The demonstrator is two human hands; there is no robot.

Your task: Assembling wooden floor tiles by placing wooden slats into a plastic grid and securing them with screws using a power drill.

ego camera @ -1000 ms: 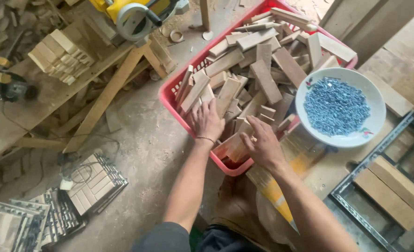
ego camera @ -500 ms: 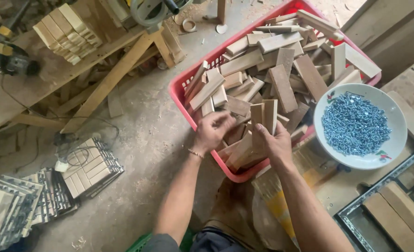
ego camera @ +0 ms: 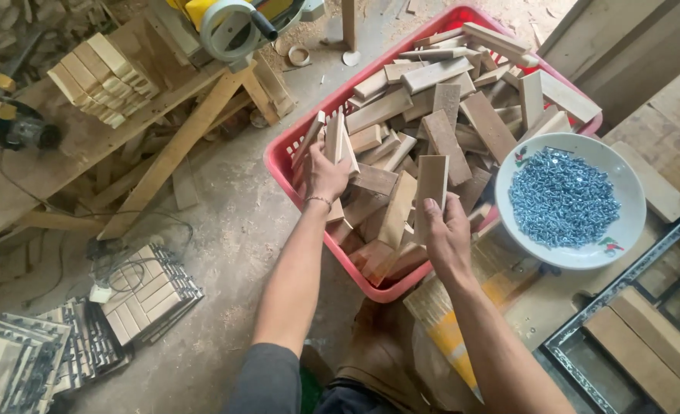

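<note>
Since a second ago, both hands have lifted out of the heap, each now with wood in its grip. From my remote post I see the left hand (ego camera: 327,175) closed around a small bundle of short pale wooden blocks (ego camera: 335,139), held upright at the near-left wall of the red plastic crate (ego camera: 280,164). A thin bracelet circles that wrist. My right hand (ego camera: 445,230) is curled around the lower end of a single flat rectangular wooden slat (ego camera: 432,181), thumb pressed on its face, the piece standing nearly vertical above the crate's near side. Half a second ago the two hands were close together over one cluster; now they are well apart.

Loose offcuts of pale and brownish wood (ego camera: 439,107) fill the crate, lying at all angles. A white ceramic bowl heaped with blue-grey screws (ego camera: 562,198) rests at the crate's right corner, just beside the right hand. A yellow-and-grey power saw (ego camera: 232,21) sits at the top of the view on a rough timber desk (ego camera: 87,142), where a neat stack of small wooden blocks (ego camera: 98,77) lies. Wire-framed tile panels (ego camera: 144,295) lie on the dusty concrete floor (ego camera: 232,230) at lower left. A dark metal frame (ego camera: 623,337) with planks lies at lower right.
</note>
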